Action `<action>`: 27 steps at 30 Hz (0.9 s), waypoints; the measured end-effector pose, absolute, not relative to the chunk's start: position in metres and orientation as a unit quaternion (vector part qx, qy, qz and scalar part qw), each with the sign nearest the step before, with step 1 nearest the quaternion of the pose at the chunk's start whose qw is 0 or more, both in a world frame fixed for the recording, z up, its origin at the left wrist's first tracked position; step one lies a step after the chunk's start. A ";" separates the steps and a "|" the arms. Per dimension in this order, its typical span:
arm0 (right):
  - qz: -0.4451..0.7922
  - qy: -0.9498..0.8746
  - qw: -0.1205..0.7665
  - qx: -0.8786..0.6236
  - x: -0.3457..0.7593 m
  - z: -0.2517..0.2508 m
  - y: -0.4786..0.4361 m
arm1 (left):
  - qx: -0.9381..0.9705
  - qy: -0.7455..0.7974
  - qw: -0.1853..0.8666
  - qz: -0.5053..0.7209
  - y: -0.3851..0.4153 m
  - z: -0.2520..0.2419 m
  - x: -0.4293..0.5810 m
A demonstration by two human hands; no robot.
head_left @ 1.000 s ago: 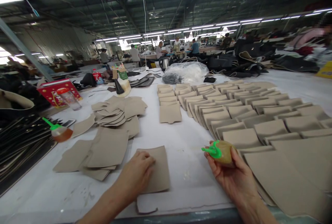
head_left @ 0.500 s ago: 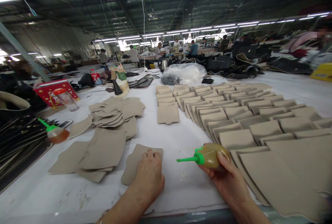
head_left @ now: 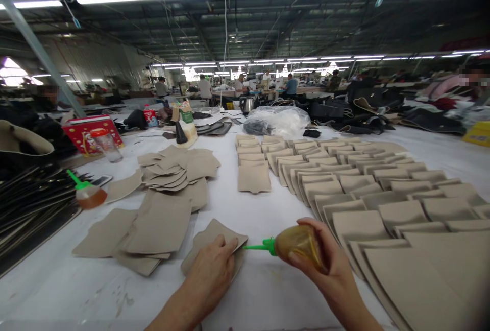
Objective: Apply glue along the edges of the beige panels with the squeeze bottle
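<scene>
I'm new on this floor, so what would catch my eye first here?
The rows of beige cut panels fanned across the right of the white worktable stand out most. At the front, the right hand holds an amber squeeze bottle with a green nozzle, its tip close to a panel under the left hand. Behind, a long factory hall stretches away.

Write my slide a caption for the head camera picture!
Left hand presses a tan piece; right hand points a green-tipped bottle at it.
</scene>
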State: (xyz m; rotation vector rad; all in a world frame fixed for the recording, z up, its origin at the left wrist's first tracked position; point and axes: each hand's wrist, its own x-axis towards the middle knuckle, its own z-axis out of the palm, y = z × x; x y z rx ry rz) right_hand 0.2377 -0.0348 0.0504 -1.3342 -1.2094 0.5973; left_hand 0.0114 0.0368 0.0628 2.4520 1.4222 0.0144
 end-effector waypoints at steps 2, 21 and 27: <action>0.223 -0.558 0.551 -0.580 0.236 0.052 -0.032 | 0.858 0.490 0.154 0.010 0.038 0.063 0.010; 0.099 -0.642 0.482 -0.588 0.226 0.054 -0.026 | 0.851 0.505 0.142 -0.001 0.031 0.058 0.009; 0.140 -0.628 0.482 -0.595 0.226 0.052 -0.027 | 0.847 0.512 0.143 -0.011 0.029 0.057 0.011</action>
